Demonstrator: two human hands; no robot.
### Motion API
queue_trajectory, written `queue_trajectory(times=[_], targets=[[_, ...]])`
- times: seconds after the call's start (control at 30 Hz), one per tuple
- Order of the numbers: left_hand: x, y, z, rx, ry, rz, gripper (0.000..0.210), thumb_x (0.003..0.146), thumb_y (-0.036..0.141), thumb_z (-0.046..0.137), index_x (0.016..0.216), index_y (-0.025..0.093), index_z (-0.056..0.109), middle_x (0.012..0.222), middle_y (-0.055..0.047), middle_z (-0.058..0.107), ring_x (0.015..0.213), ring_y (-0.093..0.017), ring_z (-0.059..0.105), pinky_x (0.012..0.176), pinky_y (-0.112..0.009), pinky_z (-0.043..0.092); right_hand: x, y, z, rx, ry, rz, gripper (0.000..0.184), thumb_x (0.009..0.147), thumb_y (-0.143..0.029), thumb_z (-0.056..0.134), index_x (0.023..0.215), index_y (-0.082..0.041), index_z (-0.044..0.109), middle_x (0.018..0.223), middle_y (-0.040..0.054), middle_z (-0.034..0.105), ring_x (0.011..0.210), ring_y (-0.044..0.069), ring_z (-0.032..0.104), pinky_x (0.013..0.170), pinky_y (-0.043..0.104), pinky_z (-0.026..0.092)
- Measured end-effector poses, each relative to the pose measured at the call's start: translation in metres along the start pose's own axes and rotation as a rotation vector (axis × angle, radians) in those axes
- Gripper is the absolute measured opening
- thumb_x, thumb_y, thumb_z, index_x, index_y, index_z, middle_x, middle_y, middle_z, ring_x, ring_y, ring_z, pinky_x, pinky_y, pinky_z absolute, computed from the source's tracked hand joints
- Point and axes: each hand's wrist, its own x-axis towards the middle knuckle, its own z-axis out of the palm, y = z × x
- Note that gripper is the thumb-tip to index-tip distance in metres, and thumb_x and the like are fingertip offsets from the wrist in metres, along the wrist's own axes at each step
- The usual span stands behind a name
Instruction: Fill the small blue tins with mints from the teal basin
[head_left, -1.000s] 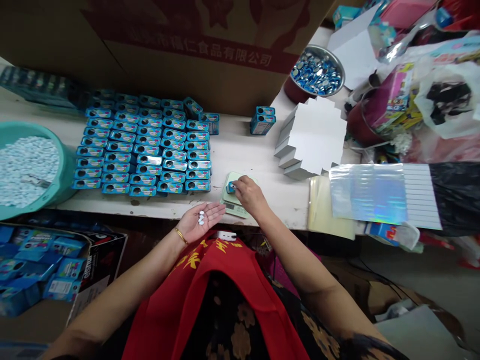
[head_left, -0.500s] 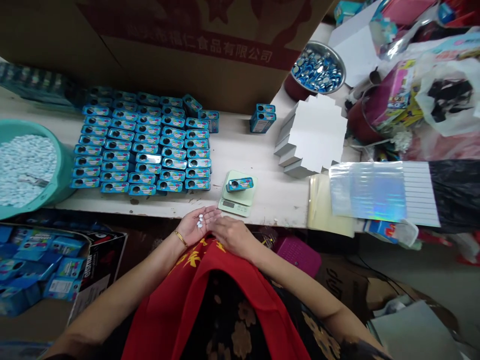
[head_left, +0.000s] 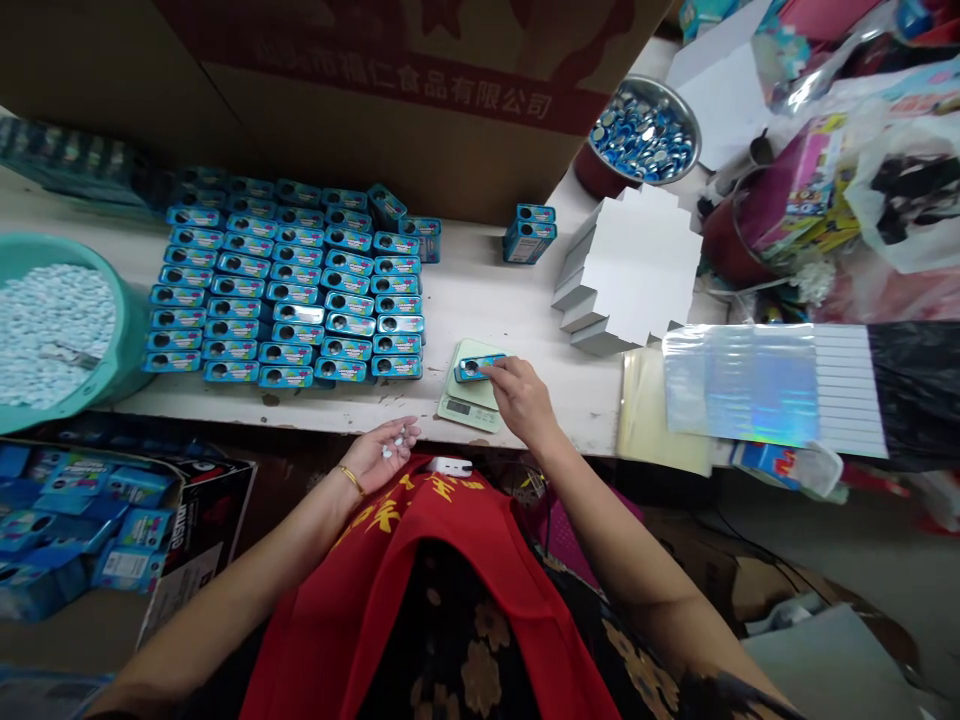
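My left hand (head_left: 379, 450) lies palm up in front of the table edge, fingers slightly curled, with several small white candies (head_left: 391, 447) cupped in it. My right hand (head_left: 519, 392) reaches over a pale green digital scale (head_left: 466, 411). Its thumb and fingers are pinched at a small blue tin (head_left: 470, 369) with a round hole in its top, which lies on the scale. What the pinched fingertips hold, if anything, is too small to make out. Several similar blue tins (head_left: 298, 290) stand in close rows left of the scale.
On the left, a turquoise basin (head_left: 124, 340) holds many white candies and a metal scoop. Two tins (head_left: 529, 240) stand apart near a stack of white card pieces (head_left: 637, 260). A metal bowl (head_left: 694, 130) of blue and silver lids sits behind. A large carton (head_left: 360, 130) borders the back.
My right hand has moved from beside my left palm up and right to the tin on the scale. My left hand has shifted slightly left, still holding the candies.
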Motion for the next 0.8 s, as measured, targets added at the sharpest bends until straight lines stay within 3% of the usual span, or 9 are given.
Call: queue_trajectory(times=[0.23, 0.5, 0.6, 0.67, 0.8], targets=[[0.003, 0.001, -0.001, -0.015, 0.011, 0.008, 0.019, 0.075, 0.004, 0.047, 0.090, 0.005, 0.057, 0.075, -0.011, 0.058, 0.058, -0.007, 0.053, 0.044, -0.013, 0.040, 0.027, -0.005, 0.014, -0.197, -0.138, -0.161, 0.030, 0.083, -0.014, 0.040, 0.105, -0.025, 0.058, 0.100, 0.0085, 0.050, 0.087, 0.021, 0.040, 0.074, 0.034, 0.037], [0.001, 0.003, -0.002, 0.015, -0.002, 0.029, 0.016, 0.074, 0.004, 0.050, 0.085, 0.007, 0.059, 0.066, -0.006, 0.055, 0.052, -0.004, 0.047, 0.039, -0.011, 0.034, -0.006, 0.026, -0.006, -0.051, 0.095, 0.020, 0.030, 0.085, -0.016, 0.036, 0.105, -0.023, 0.057, 0.098, 0.0065, 0.052, 0.089, 0.019, 0.043, 0.078, 0.033, 0.039], [0.000, 0.001, 0.002, 0.096, 0.002, 0.059, 0.012, 0.072, 0.007, 0.055, 0.082, 0.009, 0.060, 0.063, -0.005, 0.055, 0.049, -0.004, 0.044, 0.038, -0.011, 0.031, -0.014, 0.019, -0.010, 0.070, 0.149, 0.057, 0.026, 0.084, -0.019, 0.039, 0.102, -0.022, 0.058, 0.095, 0.0064, 0.053, 0.090, 0.019, 0.046, 0.079, 0.035, 0.040], [-0.002, -0.001, 0.009, 0.191, -0.039, 0.062, 0.014, 0.070, 0.010, 0.060, 0.084, 0.010, 0.061, 0.069, -0.006, 0.058, 0.051, -0.004, 0.046, 0.039, -0.011, 0.030, -0.019, 0.000, -0.007, 0.169, 0.092, -0.012, 0.023, 0.083, -0.021, 0.042, 0.101, -0.022, 0.057, 0.094, 0.0064, 0.055, 0.092, 0.018, 0.047, 0.081, 0.034, 0.041], [-0.008, -0.006, 0.026, 0.375, -0.229, 0.030, 0.034, 0.065, 0.013, 0.065, 0.099, 0.012, 0.061, 0.065, -0.004, 0.059, 0.048, -0.004, 0.044, 0.040, -0.014, 0.029, -0.032, -0.050, 0.012, 0.234, -0.198, -0.215, 0.021, 0.082, -0.025, 0.047, 0.099, -0.019, 0.058, 0.091, 0.0071, 0.057, 0.089, 0.017, 0.049, 0.080, 0.032, 0.041]])
